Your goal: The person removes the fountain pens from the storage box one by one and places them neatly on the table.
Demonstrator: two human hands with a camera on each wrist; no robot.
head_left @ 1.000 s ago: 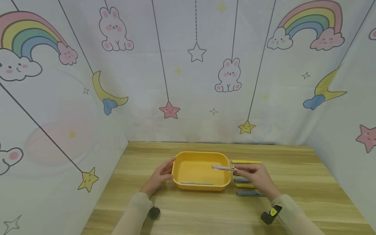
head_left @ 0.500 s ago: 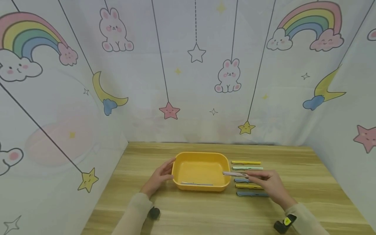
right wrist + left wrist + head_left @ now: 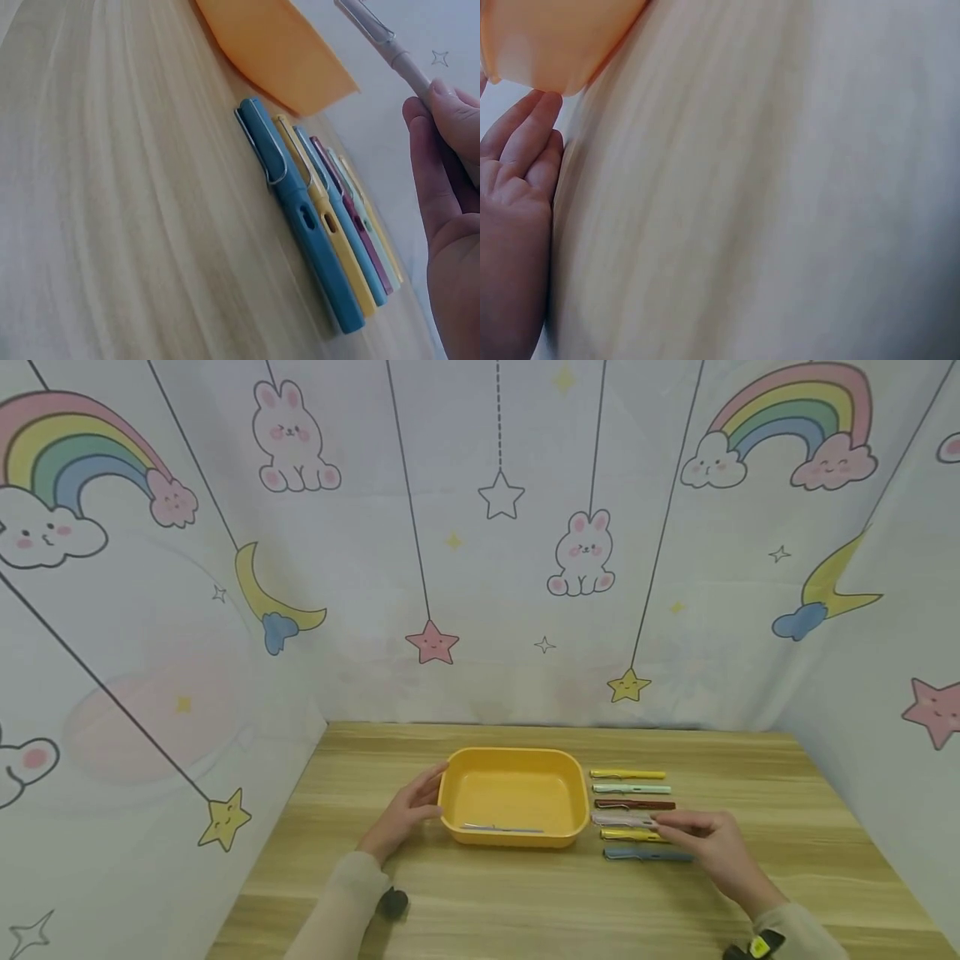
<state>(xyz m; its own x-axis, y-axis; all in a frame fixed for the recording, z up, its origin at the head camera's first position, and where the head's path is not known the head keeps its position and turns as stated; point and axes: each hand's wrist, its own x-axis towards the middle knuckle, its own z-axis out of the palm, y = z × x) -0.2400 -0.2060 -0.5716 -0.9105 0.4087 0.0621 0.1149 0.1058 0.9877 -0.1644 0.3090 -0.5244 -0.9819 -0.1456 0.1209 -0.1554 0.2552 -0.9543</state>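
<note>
In the head view my right hand [image 3: 720,847] pinches a pale pink pen [image 3: 621,819] near one end, between thumb and fingers. The right wrist view has this pen [image 3: 379,34] raised over a row of capped pens on the table. The nearest is a dark blue pen [image 3: 300,217], beside a yellow pen [image 3: 330,221]. A lighter blue pen [image 3: 341,217], largely hidden behind the pink one in the head view, lies between that yellow and a dark red pen [image 3: 635,805]. My left hand [image 3: 405,814] rests its extended fingers against the left side of a yellow plastic basin [image 3: 513,841].
Inside the basin, along its front wall, lies a slim bluish pen [image 3: 502,829]. Beyond the dark red pen are a mint green pen [image 3: 632,789] and another yellow pen [image 3: 627,774]. A patterned cloth wall [image 3: 480,693] rises behind the wooden table [image 3: 480,906].
My right hand has moved right and toward me with the pale pink pen, from over the basin's right side to over the row of pens. The left hand and basin have stayed put.
</note>
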